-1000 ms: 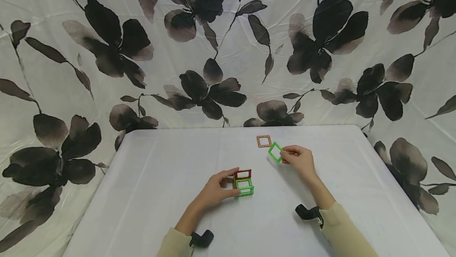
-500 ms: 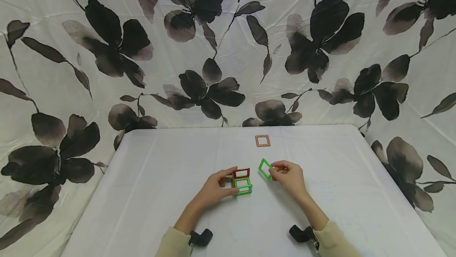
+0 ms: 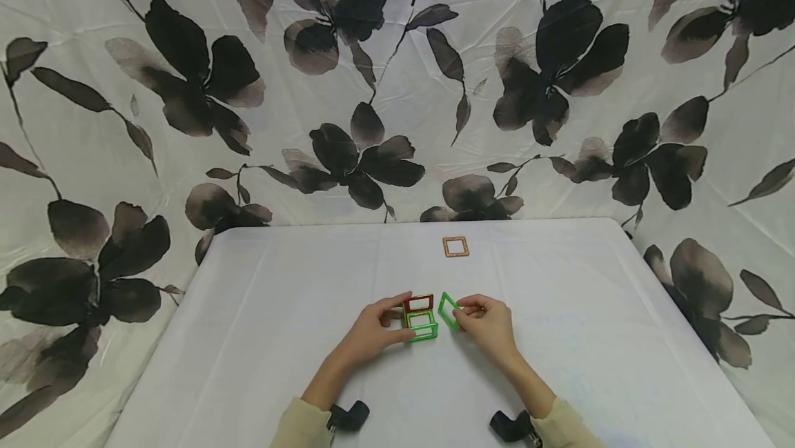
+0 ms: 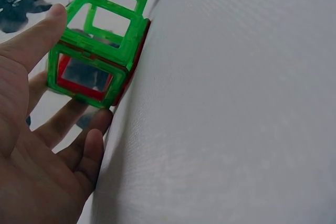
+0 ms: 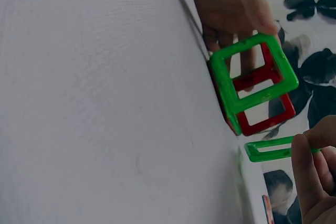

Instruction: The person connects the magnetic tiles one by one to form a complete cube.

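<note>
My left hand (image 3: 370, 329) holds a small box of square magnetic tiles (image 3: 425, 338), thumb at the near side and fingers at the far side. In the left wrist view the box (image 4: 89, 51) shows green and red frames joined at their edges, standing on the white table. On the head view's right, my right hand (image 3: 487, 325) pinches a loose green square magnetic tile (image 3: 446, 321) by one edge, tilted. A narrow gap parts this tile (image 5: 268, 156) from the box (image 5: 265, 96) in the right wrist view.
An orange square tile (image 3: 456, 255) lies flat near the far edge of the white table (image 3: 279, 296). Behind the table hangs a floral cloth (image 3: 248, 89). Black wrist cameras (image 3: 350, 417) stick out beside both sleeves.
My right hand has brought the green tile from beside the orange tile leftward and nearer, close to the box's right side. The left hand keeps holding the box in place.
</note>
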A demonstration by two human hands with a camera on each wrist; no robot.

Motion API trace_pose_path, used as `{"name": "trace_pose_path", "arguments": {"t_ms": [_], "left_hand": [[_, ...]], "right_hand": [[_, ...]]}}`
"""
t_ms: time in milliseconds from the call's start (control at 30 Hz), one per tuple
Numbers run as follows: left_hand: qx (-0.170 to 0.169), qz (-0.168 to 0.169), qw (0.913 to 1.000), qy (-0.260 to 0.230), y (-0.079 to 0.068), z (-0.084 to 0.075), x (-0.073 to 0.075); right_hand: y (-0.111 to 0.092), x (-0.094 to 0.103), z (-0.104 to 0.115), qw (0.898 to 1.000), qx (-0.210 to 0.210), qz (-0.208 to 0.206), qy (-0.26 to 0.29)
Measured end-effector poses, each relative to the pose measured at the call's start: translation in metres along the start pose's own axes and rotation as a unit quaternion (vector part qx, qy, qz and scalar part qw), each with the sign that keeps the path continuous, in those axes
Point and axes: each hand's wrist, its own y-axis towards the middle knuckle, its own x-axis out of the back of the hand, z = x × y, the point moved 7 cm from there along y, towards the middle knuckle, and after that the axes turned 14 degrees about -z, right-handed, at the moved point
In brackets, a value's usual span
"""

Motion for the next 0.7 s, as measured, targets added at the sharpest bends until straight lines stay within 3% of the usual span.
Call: {"name": "trace_pose_path", "arguments": {"t_ms": [467,633,700], "left_hand": [[-0.004,-0.007,1.0000,0.003,0.001,0.001,0.000],[-0.001,-0.003,1.0000,0.003,0.000,0.002,-0.001],[0.000,-0.003,1.0000,0.006,0.000,0.002,-0.001]], "right_hand": [[-0.006,-0.009,0.002,1.000,0.019,0.005,0.004],[-0.008,-0.011,0.001,0.999,-0.013,0.021,0.023],[-0.013,-0.010,0.010,0.999,-0.023,0.030,0.027]]}}
